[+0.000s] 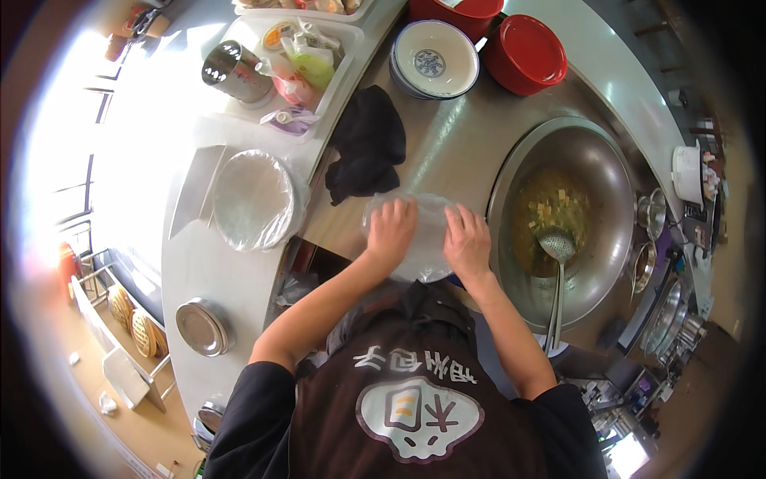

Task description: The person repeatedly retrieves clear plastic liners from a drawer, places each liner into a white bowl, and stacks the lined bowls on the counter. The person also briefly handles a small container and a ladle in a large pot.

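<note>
My left hand [392, 233] and my right hand [467, 242] grip opposite sides of a clear plastic film or bag [425, 254], which lies between them in front of my apron. It seems to cover a round container, though the shape under it is hard to make out. A black cloth [370, 141] lies crumpled beyond my left hand. To the right of my right hand is a large metal wok [604, 257] holding a broth with tofu-like cubes and greens. A perforated skimmer [558, 244] and a second long handle rest in it.
On the left counter stand a plastic-covered round bowl [254, 200], stacked metal dishes [203, 326], a metal cup [236, 72] and a plastic tray [353, 60] of filled pouches. White patterned bowls [434, 60] and red containers [526, 54] stand at the back.
</note>
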